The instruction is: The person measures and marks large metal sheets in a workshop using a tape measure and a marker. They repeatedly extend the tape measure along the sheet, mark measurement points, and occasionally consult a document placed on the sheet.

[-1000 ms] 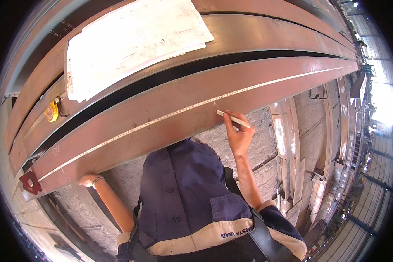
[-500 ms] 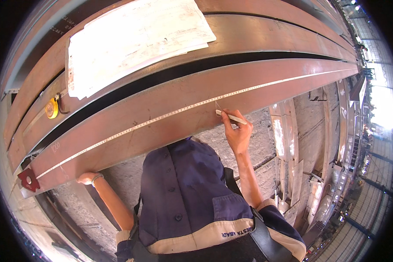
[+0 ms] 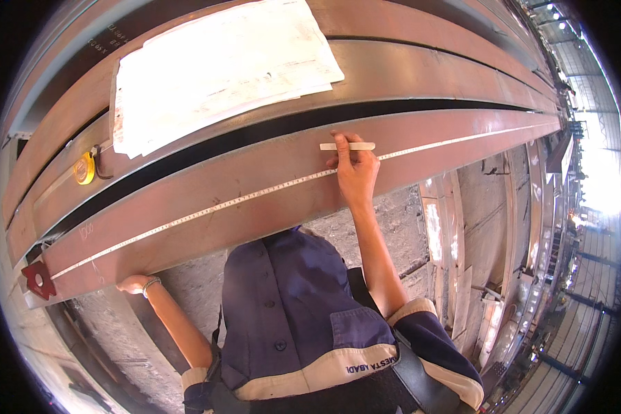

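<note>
A long white measuring tape (image 3: 242, 199) lies stretched along the rust-brown steel beam (image 3: 186, 243) in front of me. Its left end meets a dark red piece with a round hole (image 3: 38, 281) at the beam's end. My right hand (image 3: 356, 168) is over the beam and the tape, closed around a flat off-white marking chalk (image 3: 363, 146). The chalk is held crosswise, above the tape's line. My left hand (image 3: 137, 283) grips the beam's near edge towards its left end; some of its fingers are hidden.
White paper sheets (image 3: 221, 72) lie on the beams behind. A yellow tape measure case (image 3: 85, 168) sits left of them. A dark gap (image 3: 269, 132) parts the front beam from those behind. More steel lengths (image 3: 438, 228) lie below on the right, over rough ground.
My right hand has moved up and slightly left with the chalk, from below the tape to across it. The chalk has turned to lie nearly level. My left hand stays at the edge.
</note>
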The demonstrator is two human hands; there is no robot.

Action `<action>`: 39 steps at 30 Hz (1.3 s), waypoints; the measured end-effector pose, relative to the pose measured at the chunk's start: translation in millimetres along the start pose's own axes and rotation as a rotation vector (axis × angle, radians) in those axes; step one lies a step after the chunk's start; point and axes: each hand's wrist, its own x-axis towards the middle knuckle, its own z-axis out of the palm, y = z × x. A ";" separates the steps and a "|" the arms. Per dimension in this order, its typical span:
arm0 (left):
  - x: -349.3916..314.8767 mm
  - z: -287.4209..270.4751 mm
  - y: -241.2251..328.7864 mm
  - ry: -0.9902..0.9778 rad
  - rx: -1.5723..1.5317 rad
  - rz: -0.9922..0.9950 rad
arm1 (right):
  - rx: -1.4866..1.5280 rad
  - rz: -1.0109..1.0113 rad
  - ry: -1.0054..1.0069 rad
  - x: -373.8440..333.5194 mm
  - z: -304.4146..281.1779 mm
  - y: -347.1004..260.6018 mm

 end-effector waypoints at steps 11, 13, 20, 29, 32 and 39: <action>5.3 -0.9 -7.6 0.036 0.012 -0.020 | -0.211 -0.166 -0.109 20.3 16.0 0.3; 5.4 0.0 -7.2 0.034 0.011 -0.021 | -0.254 -0.096 -0.115 21.2 15.4 0.8; 7.0 -0.2 -9.1 0.037 0.025 -0.020 | -0.345 -0.212 -0.246 21.2 -0.6 -6.8; 7.3 3.7 -9.6 0.023 0.045 -0.006 | -0.256 -0.179 -0.175 27.1 0.0 -7.3; 7.7 3.9 -10.1 0.026 0.047 -0.002 | -0.274 -0.167 -0.216 25.5 -3.8 -3.0; 10.0 1.7 -11.7 0.037 0.063 0.006 | -0.319 -0.177 -0.239 25.0 -14.2 -6.5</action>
